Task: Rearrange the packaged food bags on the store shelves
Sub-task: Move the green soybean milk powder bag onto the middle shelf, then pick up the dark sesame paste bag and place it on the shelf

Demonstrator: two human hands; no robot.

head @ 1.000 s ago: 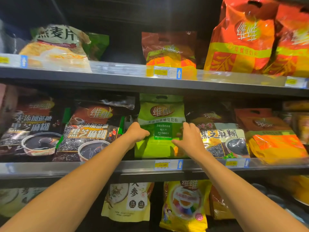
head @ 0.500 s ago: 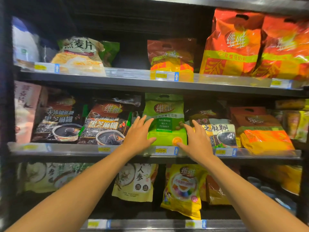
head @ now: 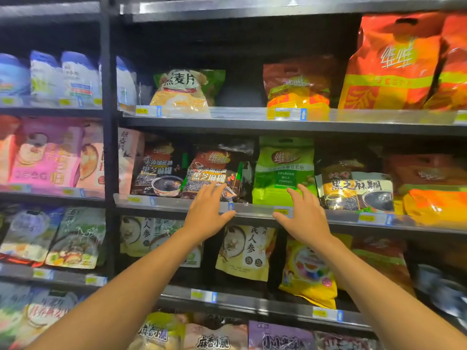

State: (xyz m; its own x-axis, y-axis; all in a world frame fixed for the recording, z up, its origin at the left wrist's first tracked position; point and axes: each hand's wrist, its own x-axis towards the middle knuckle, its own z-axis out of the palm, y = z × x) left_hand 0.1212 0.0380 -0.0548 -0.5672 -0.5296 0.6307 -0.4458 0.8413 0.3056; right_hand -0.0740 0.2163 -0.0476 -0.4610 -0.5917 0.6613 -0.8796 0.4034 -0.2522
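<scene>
A green soybean milk powder bag (head: 284, 170) stands upright on the middle shelf (head: 177, 203), between a dark sesame paste bag (head: 214, 173) on its left and another sesame paste bag (head: 353, 188) on its right. My left hand (head: 207, 213) hovers open in front of the shelf rail, below the dark bag. My right hand (head: 304, 213) is open too, fingers spread, just below and in front of the green bag. Neither hand holds anything.
Big orange bags (head: 394, 64) and an oat bag (head: 184, 89) sit on the upper shelf. Yellow bags (head: 246, 251) hang below the middle shelf. A black upright post (head: 107, 122) divides this bay from pink and blue bags (head: 50, 152) on the left.
Both hands let go of the green bag and drew back from the shelf, fingers spreading. The view pulled away, showing more shelving on the left.
</scene>
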